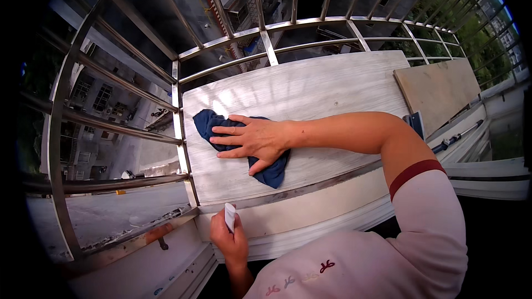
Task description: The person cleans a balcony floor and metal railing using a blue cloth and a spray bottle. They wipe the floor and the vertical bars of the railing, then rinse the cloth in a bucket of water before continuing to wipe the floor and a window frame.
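My right hand [259,138] lies palm down with fingers spread on a crumpled dark blue cloth [270,174]. The cloth rests on a pale wood-grain board [311,91], towards its left end. Parts of the cloth are covered by the palm and fingers. Lower down, at the board's near left corner, my left hand [228,232] is closed around a white handle-like piece [229,217]. Only the upper end of that piece shows above the fist, so I cannot tell what it belongs to.
Metal window-cage bars [178,124] enclose the board's left and far sides, high above a street. A brown panel [440,91] lies at the right. Near it are a blue-edged tool [415,124], partly behind my arm, and a pole [457,137] along the white window sill [307,218].
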{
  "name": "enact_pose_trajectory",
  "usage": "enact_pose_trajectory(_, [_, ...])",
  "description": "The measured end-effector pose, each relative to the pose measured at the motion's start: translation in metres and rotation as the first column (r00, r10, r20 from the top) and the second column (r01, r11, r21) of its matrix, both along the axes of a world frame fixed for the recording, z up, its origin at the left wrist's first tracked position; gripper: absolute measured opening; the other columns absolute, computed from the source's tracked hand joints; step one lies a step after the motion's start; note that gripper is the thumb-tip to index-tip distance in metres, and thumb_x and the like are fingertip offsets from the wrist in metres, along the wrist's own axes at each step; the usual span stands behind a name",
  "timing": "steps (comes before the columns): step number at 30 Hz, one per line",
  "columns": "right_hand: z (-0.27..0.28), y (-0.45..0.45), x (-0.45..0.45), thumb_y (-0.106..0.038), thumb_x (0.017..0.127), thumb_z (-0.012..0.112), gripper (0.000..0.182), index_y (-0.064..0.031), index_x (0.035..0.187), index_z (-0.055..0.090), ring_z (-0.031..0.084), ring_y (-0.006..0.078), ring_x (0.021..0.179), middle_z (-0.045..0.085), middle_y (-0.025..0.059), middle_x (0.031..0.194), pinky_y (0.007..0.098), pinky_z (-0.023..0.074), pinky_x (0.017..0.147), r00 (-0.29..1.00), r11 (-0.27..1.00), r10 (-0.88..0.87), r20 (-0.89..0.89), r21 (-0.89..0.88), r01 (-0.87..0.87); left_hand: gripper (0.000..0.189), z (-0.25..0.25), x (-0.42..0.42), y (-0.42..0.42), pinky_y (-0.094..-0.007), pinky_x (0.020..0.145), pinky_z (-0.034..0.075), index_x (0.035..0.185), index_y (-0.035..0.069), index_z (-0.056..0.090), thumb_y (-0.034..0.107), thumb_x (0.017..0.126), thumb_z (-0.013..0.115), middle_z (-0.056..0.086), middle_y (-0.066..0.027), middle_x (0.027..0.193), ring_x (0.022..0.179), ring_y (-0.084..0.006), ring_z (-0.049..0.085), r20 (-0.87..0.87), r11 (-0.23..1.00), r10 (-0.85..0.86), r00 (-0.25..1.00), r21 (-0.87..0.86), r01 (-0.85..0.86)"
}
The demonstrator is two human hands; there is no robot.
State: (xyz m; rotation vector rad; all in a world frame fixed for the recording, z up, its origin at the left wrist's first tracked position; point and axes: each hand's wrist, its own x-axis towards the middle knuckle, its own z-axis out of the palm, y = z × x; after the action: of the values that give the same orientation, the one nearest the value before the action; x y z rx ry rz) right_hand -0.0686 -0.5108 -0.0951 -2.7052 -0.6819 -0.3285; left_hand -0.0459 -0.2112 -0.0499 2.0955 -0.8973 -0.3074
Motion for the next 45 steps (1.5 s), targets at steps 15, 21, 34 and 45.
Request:
enact_pose_trajectory(15, [-0.009, -0.138, 0.065, -0.032, 0.09, 0.056, 0.023, -0.0121, 0.098, 0.065, 0.053, 0.0275, 0.102, 0.059, 0.0092, 0.102, 0.0459, 0.0413, 0.081, 0.292, 0.251, -0.931, 0.219, -0.196, 0.948, 0.019, -0.008, -0.012, 0.029, -0.0404, 0.07, 0.044, 0.102, -0.003, 0.062, 0.0, 0.083, 0.06, 0.06, -0.0177, 0.085, 0.078, -0.0347, 0.055, 0.01, 0.978, 0.176, 0.984, -0.119, -0.173])
enact_pose_trajectory(21, [0.04, -0.218, -0.106, -0.033, 0.09, 0.057, 0.031, -0.0058, 0.103, 0.066, 0.063, 0.0339, 0.096, 0.065, 0.0162, 0.102, 0.0435, 0.0503, 0.082, 0.023, 0.014, -0.995, 0.095, -0.089, 0.996, 0.025, -0.003, -0.011, 0.03, -0.0424, 0.072, 0.044, 0.103, -0.002, 0.062, -0.004, 0.078, 0.062, 0.06, -0.0176, 0.086, 0.08, -0.0356, 0.055, 0.078, 0.99, 0.08, 0.994, -0.122, -0.07])
enact_pose_trajectory(34, [0.011, -0.123, -0.24, -0.016, 0.093, 0.055, 0.027, -0.003, 0.117, 0.061, 0.055, 0.0255, 0.117, 0.059, 0.013, 0.126, 0.0348, 0.0431, 0.098, -0.068, -0.304, -0.932, -0.356, 0.667, 0.68, 0.019, -0.002, 0.003, 0.015, -0.0402, 0.069, 0.042, 0.1, -0.003, 0.061, -0.003, 0.081, 0.06, 0.057, -0.0167, 0.083, 0.076, -0.0336, 0.053, 0.052, 0.977, -0.06, 0.997, -0.199, 0.07])
enact_pose_trajectory(45, [0.004, -0.032, -0.124, -0.042, 0.086, 0.063, 0.068, -0.0156, 0.145, 0.041, 0.024, 0.0343, 0.144, 0.027, 0.0132, 0.156, 0.0476, 0.0208, 0.115, 0.476, 0.477, -0.875, -0.094, 0.005, 0.879, 0.016, -0.013, -0.008, 0.01, -0.0388, 0.069, 0.042, 0.099, -0.002, 0.061, 0.0, 0.084, 0.06, 0.056, -0.0159, 0.082, 0.077, -0.0321, 0.053, 0.015, 0.975, -0.126, 0.992, -0.181, 0.127])
